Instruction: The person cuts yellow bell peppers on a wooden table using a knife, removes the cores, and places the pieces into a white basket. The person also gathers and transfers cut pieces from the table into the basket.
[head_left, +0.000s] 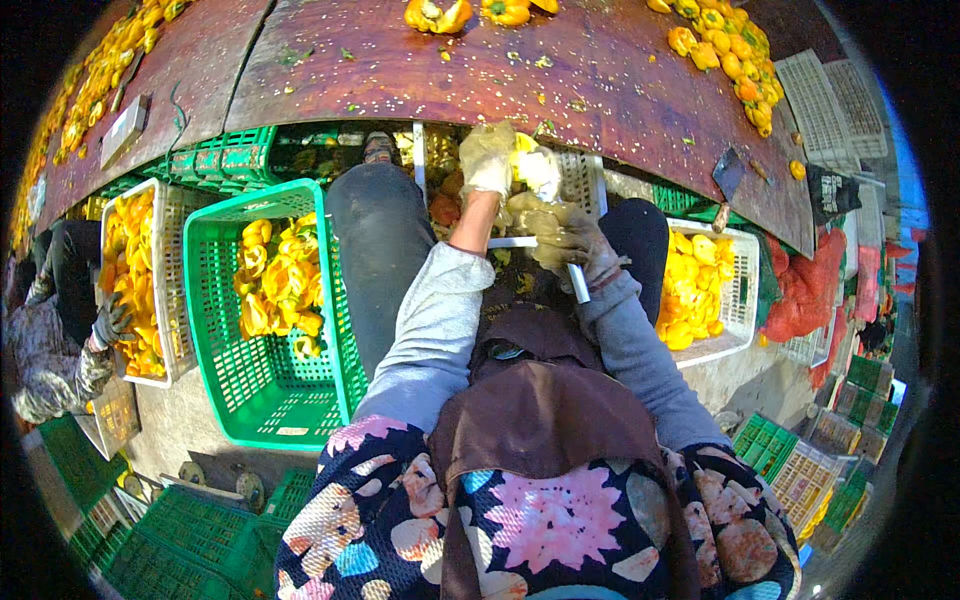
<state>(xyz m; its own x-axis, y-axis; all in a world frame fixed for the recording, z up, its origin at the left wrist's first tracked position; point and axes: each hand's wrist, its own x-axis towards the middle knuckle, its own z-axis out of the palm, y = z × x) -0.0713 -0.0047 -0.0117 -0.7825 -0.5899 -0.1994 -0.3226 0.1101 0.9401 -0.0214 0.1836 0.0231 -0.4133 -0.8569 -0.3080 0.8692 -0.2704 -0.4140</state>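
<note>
My left hand (486, 161), in a pale soiled glove, is closed at the edge of a yellow bell pepper (525, 154), above the gap between my knees. My right hand (559, 229), in a dirty glove, grips a light metal tool or tube (578, 283) whose end sticks out below the fist; its kind cannot be told. A whitish, glaring piece (541, 174), perhaps the pepper's inside, lies between the hands. Beneath them a crate (581, 180) stands under the table edge, with reddish scraps partly hidden by my arms.
Yellow pepper pieces fill part of a green crate (196, 315) at left and white crates (166, 285) (742, 289) on both sides. The wooden table (360, 75) bears seeds, peppers and a flat blade (727, 174). A co-worker's gloved hand (112, 322) is at far left.
</note>
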